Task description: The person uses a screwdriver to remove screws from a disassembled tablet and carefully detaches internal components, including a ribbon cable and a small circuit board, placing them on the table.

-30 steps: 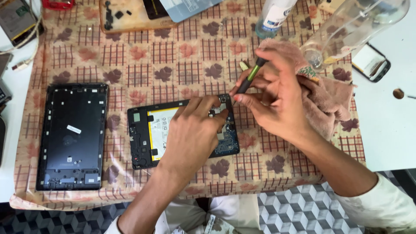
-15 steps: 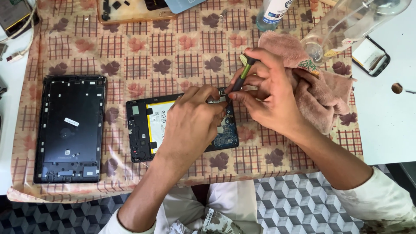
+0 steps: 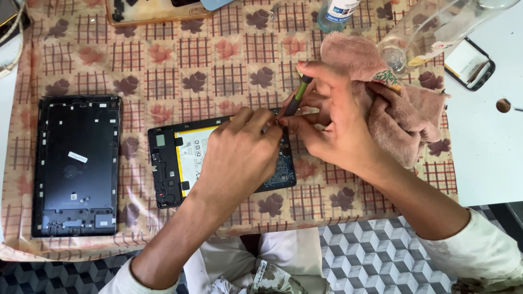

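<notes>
An opened black tablet lies on the patterned cloth, its white battery and blue circuit board showing. My left hand rests on its upper right part, fingers curled and pinched at the top edge. My right hand grips a thin screwdriver with a green and black handle. Its tip points down at the tablet's upper right corner, right by my left fingertips. What my left fingers pinch is too small to tell.
The tablet's black back cover lies to the left. A pink towel sits beside my right hand, with a clear plastic bottle and a small bottle behind it. A phone lies on the white table at right.
Both hands stay at the tablet's upper right corner with the screwdriver. The view has shifted slightly; the hands have drawn a little closer together.
</notes>
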